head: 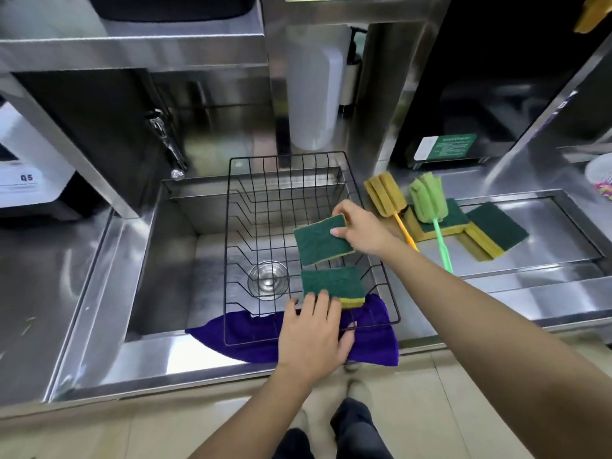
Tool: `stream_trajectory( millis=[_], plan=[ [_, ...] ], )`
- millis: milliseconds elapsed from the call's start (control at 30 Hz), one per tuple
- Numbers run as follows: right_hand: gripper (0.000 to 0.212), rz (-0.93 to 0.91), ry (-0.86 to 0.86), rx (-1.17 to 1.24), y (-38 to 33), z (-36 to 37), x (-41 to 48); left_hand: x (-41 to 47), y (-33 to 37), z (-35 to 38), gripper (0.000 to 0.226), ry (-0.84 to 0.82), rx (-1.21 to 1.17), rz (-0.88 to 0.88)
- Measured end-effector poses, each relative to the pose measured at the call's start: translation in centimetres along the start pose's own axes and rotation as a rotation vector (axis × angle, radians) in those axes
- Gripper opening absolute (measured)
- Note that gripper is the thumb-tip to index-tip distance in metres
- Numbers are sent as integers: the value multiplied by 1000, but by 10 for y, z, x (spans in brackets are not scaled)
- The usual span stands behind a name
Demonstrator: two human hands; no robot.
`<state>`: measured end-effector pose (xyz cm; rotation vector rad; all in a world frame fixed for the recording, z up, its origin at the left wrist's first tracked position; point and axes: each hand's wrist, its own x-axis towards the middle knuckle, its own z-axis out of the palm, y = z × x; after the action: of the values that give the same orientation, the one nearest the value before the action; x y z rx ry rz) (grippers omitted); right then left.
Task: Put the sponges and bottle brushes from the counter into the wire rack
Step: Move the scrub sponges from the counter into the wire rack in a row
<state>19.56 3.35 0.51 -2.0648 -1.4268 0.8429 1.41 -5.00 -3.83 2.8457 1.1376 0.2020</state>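
Green sponge (323,240) pinched in my right hand (362,231) over wire rack (251,193); left hand (313,336) fingers press flat on second sponge (332,283), not gripping.

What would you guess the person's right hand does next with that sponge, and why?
Probably lower and let go. The right hand pinches a sponge above the wire rack, just behind the sponge under the left hand's fingertips. More sponges and two bottle brushes wait on the counter.
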Motion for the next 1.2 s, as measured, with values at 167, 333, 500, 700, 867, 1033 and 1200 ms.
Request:
stream_trajectory(
  millis=[167, 333, 500, 700, 867, 1033, 1200],
  plan=[
    [24, -1, -166, -217, 4, 8, 6, 1, 2, 1, 45, -22, 8, -14],
    [30, -24, -202, -420, 10, 14, 10, 4, 3, 0, 44, -39, 0, -1],
    [31, -69, -192, -534, 12, 14, 12, 5, 2, -1, 43, -51, -38, 50],
    [32, -117, -178, -803, 11, 18, 11, 5, 0, 0, 44, -67, -38, 70],
    [33, -124, -180, -771, 6, 10, 12, 5, 2, -4, 43, -73, -26, 54],
    [36, -177, -107, -535, 7, -16, 4, 12, 14, -4, 54, -74, -18, 111],
    [25, -192, 110, -399, 31, -56, -16, 29, 38, -3, 56, -77, 35, 238]
  ],
)
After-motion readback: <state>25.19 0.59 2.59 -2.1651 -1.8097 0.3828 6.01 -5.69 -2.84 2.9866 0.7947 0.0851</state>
